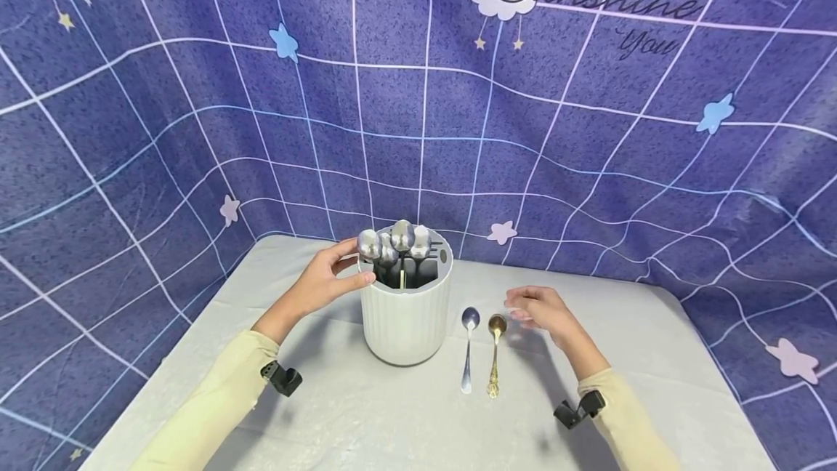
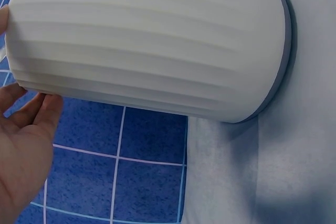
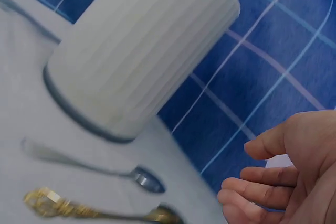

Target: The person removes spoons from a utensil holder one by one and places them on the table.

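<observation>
A white ribbed utensil holder (image 1: 405,325) stands upright on the table. Several silver spoons (image 1: 403,235) rise from its dark compartments, bowls up. My left hand (image 1: 325,276) grips the holder's upper left side, thumb at the front of the rim and fingers round the back. In the left wrist view, fingertips (image 2: 50,109) press against the ribbed wall. To the right of the holder lie a silver spoon (image 1: 468,347) and a gold spoon (image 1: 495,355) with an ornate handle, side by side, bowls away from me. Just right of the gold bowl my right hand (image 1: 541,312) hovers, fingers loosely bent and holding nothing.
A pale cloth (image 1: 366,420) covers the table. Close behind its back edge hangs a blue curtain (image 1: 418,151) with a grid, stars and clouds, wrapping round both sides. Black wrist cameras (image 1: 282,378) sit on both sleeves.
</observation>
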`<state>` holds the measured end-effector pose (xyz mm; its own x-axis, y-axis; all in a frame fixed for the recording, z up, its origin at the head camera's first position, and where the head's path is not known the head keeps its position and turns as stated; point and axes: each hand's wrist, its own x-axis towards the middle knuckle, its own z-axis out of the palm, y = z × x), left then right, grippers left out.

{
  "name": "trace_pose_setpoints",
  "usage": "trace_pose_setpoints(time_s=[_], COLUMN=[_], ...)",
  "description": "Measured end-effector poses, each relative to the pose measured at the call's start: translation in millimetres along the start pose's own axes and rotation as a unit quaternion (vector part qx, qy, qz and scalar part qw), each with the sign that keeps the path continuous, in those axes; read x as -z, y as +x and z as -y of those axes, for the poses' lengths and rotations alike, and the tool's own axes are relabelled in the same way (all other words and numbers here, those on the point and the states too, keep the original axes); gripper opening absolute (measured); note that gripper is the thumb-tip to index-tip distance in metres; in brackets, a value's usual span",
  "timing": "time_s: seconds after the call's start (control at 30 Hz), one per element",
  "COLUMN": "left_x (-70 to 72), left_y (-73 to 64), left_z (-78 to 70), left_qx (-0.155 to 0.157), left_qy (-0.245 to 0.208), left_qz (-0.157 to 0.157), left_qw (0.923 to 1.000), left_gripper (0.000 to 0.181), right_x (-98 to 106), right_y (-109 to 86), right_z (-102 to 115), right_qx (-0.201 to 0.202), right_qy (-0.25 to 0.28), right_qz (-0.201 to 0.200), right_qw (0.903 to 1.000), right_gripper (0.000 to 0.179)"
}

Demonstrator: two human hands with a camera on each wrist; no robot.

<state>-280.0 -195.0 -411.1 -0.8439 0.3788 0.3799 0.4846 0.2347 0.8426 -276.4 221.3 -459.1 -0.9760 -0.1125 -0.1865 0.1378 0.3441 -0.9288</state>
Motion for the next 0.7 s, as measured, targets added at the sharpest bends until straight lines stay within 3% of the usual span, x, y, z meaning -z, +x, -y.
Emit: trace_pose_setpoints(time_s=[0.23, 0.43, 0.7], left_x=[0.6, 0.4, -0.5], left_y=[-0.6, 0.1, -0.5], left_z=[-0.4, -0.8, -0.1], left_qx=[0.004, 0.003, 0.005], left_qy=[0.002, -0.002, -0.011], left_qz=[-0.004, -0.006, -0.006], left_qw=[1.0, 1.0, 0.9999], left_gripper=[0.066, 0.066, 0.066], right_x=[2.5, 0.4, -11.6], right_y=[-1.8, -1.8, 1.8], right_z=[45.4, 74.6, 106.1], right_qx=[0.081, 0.147, 0.253], right_qy=[-0.029, -0.047, -0.07], right_qz=[0.025, 0.043, 0.041], right_qw=[0.996, 0.9871, 0.9641], right_gripper=[0.041, 0.042, 0.04])
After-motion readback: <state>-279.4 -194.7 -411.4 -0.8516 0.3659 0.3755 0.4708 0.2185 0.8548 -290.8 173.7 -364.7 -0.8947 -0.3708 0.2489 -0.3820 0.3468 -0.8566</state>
